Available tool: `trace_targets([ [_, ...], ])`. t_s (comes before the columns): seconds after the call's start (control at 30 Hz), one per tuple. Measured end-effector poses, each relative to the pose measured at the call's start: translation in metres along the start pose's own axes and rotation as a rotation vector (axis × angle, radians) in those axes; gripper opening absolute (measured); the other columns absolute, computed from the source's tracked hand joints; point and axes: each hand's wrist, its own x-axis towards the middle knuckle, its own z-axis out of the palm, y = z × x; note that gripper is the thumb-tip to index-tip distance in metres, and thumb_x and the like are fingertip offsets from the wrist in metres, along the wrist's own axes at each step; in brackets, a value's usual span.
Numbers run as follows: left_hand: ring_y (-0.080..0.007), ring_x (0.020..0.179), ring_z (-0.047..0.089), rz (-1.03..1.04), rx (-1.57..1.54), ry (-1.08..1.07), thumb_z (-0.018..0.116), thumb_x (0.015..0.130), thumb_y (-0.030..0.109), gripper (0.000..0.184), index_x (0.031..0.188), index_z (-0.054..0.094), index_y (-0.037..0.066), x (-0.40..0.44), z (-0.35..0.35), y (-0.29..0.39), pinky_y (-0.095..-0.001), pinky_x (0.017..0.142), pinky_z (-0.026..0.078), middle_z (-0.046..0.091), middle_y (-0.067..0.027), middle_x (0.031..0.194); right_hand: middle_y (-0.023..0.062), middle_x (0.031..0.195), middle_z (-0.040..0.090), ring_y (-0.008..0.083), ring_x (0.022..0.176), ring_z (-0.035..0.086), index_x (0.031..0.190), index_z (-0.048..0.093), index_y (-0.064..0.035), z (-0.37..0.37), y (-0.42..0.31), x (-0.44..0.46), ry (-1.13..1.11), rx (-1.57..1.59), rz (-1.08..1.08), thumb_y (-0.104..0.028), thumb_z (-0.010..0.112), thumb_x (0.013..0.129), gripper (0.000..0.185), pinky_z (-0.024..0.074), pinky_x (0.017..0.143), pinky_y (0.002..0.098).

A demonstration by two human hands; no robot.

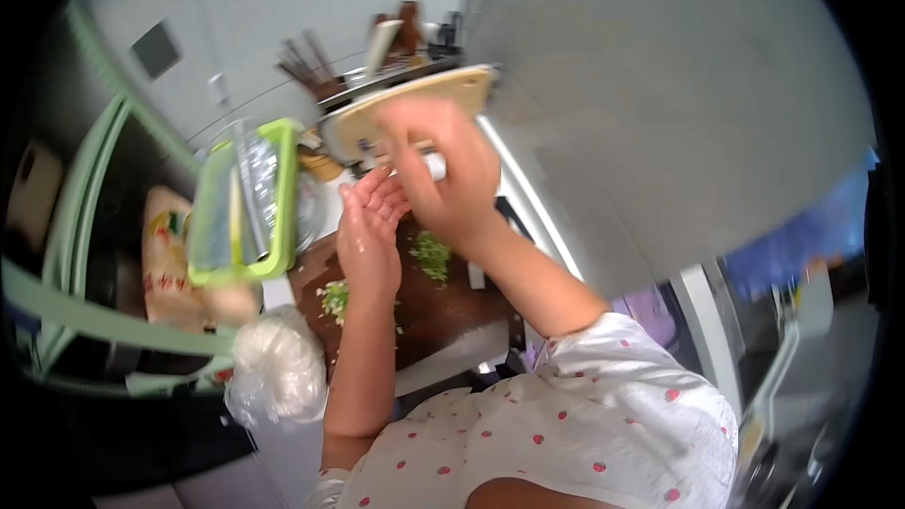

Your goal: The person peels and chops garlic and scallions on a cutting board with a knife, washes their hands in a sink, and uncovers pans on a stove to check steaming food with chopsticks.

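My left hand [370,243] is held palm up above a dark brown cutting board [452,306], wet-looking, with its fingers apart and nothing resting in it. Just above and to the right of it, my right hand [452,165] is bent over with curled fingers, smeared by motion. Whether it holds anything cannot be made out. A small white object [434,166] shows by its palm, blurred. On the board lie a pile of chopped greens [431,256] below my right hand and a paler chopped pile [334,301] to the left of my left wrist.
A light wooden board [471,85] stands against the rack at the back, near a knife block [325,85]. At left are a green-rimmed container [287,198], a printed bag [165,264] and a white plastic bag [278,363]. A grey panel [660,113] rises at right.
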Motion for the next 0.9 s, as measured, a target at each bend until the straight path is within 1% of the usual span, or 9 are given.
trace_targets([
  [0.03, -0.0202, 0.101, 0.054, -0.058, -0.021, -0.029, 0.023, 0.1, 0.046, 0.06, 0.124, 0.045, -0.005, -0.009, 0.005, -0.004, -0.0334, 0.092, 0.04, 0.057, -0.0142, 0.111, 0.01, 0.097, 0.064, 0.0206, 0.078, 0.063, 0.095, 0.062, -0.0027, -0.026, -0.018, -0.018, -0.076, -0.022, 0.055, 0.004, 0.061, 0.079, 0.018, 0.0488, 0.067, 0.0277],
  [0.07, -0.0216, 0.102, 0.056, -0.146, -0.101, -0.003, 0.029, 0.101, 0.039, 0.053, 0.124, 0.045, -0.005, -0.024, 0.02, -0.003, -0.0335, 0.092, 0.042, 0.057, -0.0167, 0.112, 0.0105, 0.1, 0.064, 0.0218, 0.082, 0.064, 0.095, 0.062, -0.0032, -0.051, -0.037, -0.037, -0.14, -0.061, 0.123, 0.003, 0.062, 0.078, 0.019, 0.0498, 0.069, 0.0281],
  [0.23, -0.0281, 0.096, 0.059, -0.521, -0.249, -0.407, 0.042, 0.096, 0.015, 0.027, 0.118, 0.045, 0.001, -0.106, 0.046, -0.046, -0.0394, 0.089, 0.046, 0.058, -0.0197, 0.107, 0.0055, 0.108, 0.063, 0.0233, 0.091, 0.063, 0.095, 0.066, -0.0062, -0.143, -0.139, -0.132, -0.194, -0.314, 0.287, 0.0, 0.064, 0.075, 0.021, 0.0518, 0.077, 0.0325],
  [0.4, -0.0212, 0.084, 0.054, -0.982, -0.367, -0.594, 0.041, 0.098, 0.019, 0.028, 0.119, 0.048, 0.002, -0.204, 0.106, -0.081, -0.0373, 0.083, 0.045, 0.058, -0.0105, 0.093, 0.0052, 0.111, 0.062, 0.0229, 0.089, 0.063, 0.105, 0.064, -0.0086, -0.216, -0.244, -0.179, -0.026, -0.768, 0.359, -0.002, 0.062, 0.078, 0.028, 0.0507, 0.075, 0.0318],
  [0.53, -0.0148, 0.072, 0.046, -1.018, -0.354, -0.84, 0.042, 0.098, 0.015, 0.032, 0.126, 0.042, 0.002, -0.282, 0.159, -0.105, -0.0336, 0.078, 0.044, 0.049, -0.0056, 0.083, 0.006, 0.109, 0.061, 0.0241, 0.086, 0.06, 0.103, 0.065, -0.0075, -0.265, -0.332, -0.195, 0.034, -1.102, 0.498, -0.001, 0.062, 0.075, 0.029, 0.0479, 0.072, 0.0347],
  [0.67, -0.0066, 0.06, 0.04, -0.87, -0.154, -1.212, 0.05, 0.095, 0.013, 0.027, 0.119, 0.047, 0.001, -0.39, 0.228, -0.102, -0.0201, 0.054, 0.033, 0.048, -0.0024, 0.073, 0.0077, 0.092, 0.059, 0.0219, 0.076, 0.058, 0.112, 0.061, -0.0059, -0.321, -0.443, -0.206, 0.353, -1.317, 0.428, -0.002, 0.064, 0.076, 0.037, 0.0478, 0.066, 0.0313],
  [0.73, -0.0055, 0.058, 0.037, -0.832, -0.084, -1.474, 0.048, 0.096, 0.011, 0.024, 0.116, 0.049, -0.002, -0.446, 0.252, -0.096, -0.0183, 0.053, 0.03, 0.044, -0.0004, 0.07, 0.0042, 0.081, 0.055, 0.0116, 0.066, 0.053, 0.122, 0.054, -0.004, -0.333, -0.493, -0.203, 0.821, -1.208, 0.695, -0.003, 0.064, 0.081, 0.042, 0.0445, 0.06, 0.0249],
  [0.77, -0.0042, 0.059, 0.039, -0.855, -0.16, -1.56, 0.05, 0.094, 0.009, 0.02, 0.112, 0.054, 0.0, -0.474, 0.249, -0.119, -0.0168, 0.051, 0.03, 0.052, -0.0017, 0.074, 0.0001, 0.075, 0.051, 0.0039, 0.064, 0.046, 0.127, 0.047, -0.0009, -0.347, -0.509, -0.223, 0.921, -1.129, 0.68, -0.005, 0.061, 0.086, 0.044, 0.0408, 0.057, 0.0203],
  [0.9, -0.0047, 0.064, 0.047, -0.845, -0.137, -2.0, 0.054, 0.09, 0.005, 0.017, 0.106, 0.06, 0.001, -0.59, 0.27, -0.107, -0.0166, 0.054, 0.032, 0.057, -0.0018, 0.075, -0.0036, 0.076, 0.052, 0.0015, 0.066, 0.047, 0.122, 0.051, -0.0013, -0.372, -0.616, -0.231, 1.284, -1.068, 0.417, -0.009, 0.058, 0.09, 0.034, 0.039, 0.059, 0.0175],
])
